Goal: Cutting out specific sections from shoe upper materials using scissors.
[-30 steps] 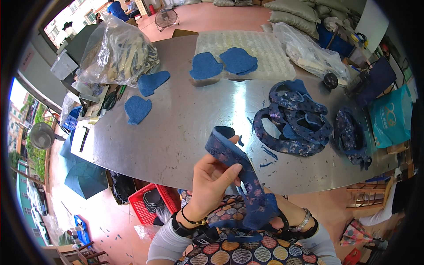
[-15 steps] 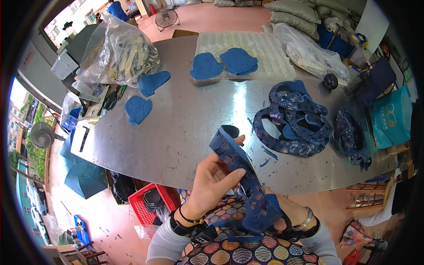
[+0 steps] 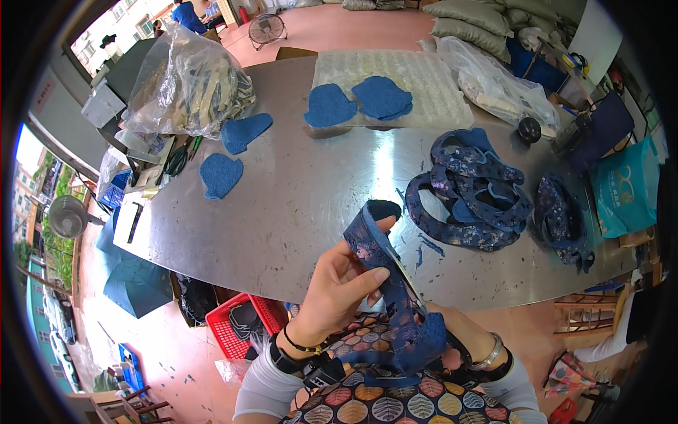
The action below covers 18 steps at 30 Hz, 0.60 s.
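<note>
My left hand (image 3: 339,286) grips a dark blue floral shoe upper (image 3: 406,325), a curved fabric strip, with the thumb on its near face and a fingertip showing behind its folded upper end. The upper hangs down over my lap. My right hand (image 3: 452,359) is at its lower end, mostly covered by the fabric, so its fingers are hidden. A thin shiny straight edge (image 3: 409,284) shows along the upper's right side; what it belongs to is unclear. Beyond, to the right on the metal table (image 3: 296,205), lies a heap of similar floral uppers (image 3: 480,191), with another upper (image 3: 560,219) beside it.
Blue fabric pieces (image 3: 221,175) lie on the table's left and on a pale translucent sheet (image 3: 431,92) at the back. Dark scissors (image 3: 176,161) and a plastic bag of scraps (image 3: 191,92) are at left. A red basket (image 3: 265,314) stands below the table edge. Blue trimmings (image 3: 432,246) lie near the heap.
The upper has shifted slightly to the right and turned a little, and my left hand has moved with it. Its hold stays the same.
</note>
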Available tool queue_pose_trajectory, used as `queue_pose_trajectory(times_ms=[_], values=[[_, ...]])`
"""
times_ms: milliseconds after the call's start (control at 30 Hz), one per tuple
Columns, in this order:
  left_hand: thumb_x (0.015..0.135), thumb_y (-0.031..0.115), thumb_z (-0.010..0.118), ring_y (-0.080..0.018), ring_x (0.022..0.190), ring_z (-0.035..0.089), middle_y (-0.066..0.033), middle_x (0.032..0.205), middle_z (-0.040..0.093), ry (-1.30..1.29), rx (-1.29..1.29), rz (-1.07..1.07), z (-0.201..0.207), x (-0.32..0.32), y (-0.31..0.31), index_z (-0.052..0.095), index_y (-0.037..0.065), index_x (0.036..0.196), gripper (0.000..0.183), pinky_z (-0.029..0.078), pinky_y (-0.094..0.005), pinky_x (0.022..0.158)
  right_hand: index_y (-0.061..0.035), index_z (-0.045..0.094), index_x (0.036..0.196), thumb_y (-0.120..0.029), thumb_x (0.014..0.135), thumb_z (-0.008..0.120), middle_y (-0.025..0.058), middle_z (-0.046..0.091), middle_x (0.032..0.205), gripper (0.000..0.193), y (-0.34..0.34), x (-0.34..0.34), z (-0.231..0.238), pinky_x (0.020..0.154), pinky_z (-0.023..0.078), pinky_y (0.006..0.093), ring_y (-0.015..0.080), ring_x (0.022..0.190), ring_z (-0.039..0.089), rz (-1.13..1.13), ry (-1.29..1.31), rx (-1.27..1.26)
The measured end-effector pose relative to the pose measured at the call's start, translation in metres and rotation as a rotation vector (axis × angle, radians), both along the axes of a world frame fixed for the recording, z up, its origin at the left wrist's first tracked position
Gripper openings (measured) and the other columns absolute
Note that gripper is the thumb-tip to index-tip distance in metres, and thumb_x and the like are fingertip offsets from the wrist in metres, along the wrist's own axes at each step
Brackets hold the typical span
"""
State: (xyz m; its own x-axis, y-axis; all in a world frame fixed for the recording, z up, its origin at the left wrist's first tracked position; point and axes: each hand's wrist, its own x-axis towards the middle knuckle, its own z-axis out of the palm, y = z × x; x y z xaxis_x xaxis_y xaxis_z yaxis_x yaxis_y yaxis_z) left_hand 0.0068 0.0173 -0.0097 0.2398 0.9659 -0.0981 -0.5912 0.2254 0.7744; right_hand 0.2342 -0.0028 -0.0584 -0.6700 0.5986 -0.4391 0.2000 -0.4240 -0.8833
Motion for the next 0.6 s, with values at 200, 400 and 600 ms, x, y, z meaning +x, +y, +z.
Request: queue_pose_trajectory(times_ms=[200,400,600], values=[[0.08,0.0,0.06,-0.0095,0.08,0.056,-0.0064,0.099,0.06,0.043,-0.02,0.048,-0.002,-0.003,0.003,0.041,-0.003,0.129,0.053,0.045,-0.0208,0.065,-0.001,0.047,0.095,-0.069,0.042,0.07,0.0017,0.05,0.062,0.089,-0.003,0.005,-0.009,0.052,0.037,0.0259,0.013,0.057,0.047,-0.009,0.008,0.098],[0.077,-0.004,0.06,-0.0141,0.092,0.058,-0.0094,0.105,0.06,0.12,0.034,0.116,0.0,-0.007,0.003,0.042,-0.006,0.127,0.052,0.045,-0.0278,0.083,0.0,0.049,0.09,-0.069,0.044,0.07,0.0061,0.052,0.063,0.086,0.001,0.0,0.016,0.054,0.039,0.0284,0.0153,0.059,0.049,0.046,-0.096,0.152],[0.074,-0.009,0.062,-0.0162,0.098,0.058,-0.0118,0.111,0.058,0.154,0.052,0.102,0.007,-0.004,0.001,0.041,-0.007,0.127,0.057,0.043,-0.0309,0.092,0.0017,0.045,0.101,-0.075,0.047,0.064,0.0104,0.056,0.077,0.095,-0.005,0.002,-0.02,0.061,0.042,0.0297,0.0181,0.069,0.054,-0.047,-0.005,-0.105]])
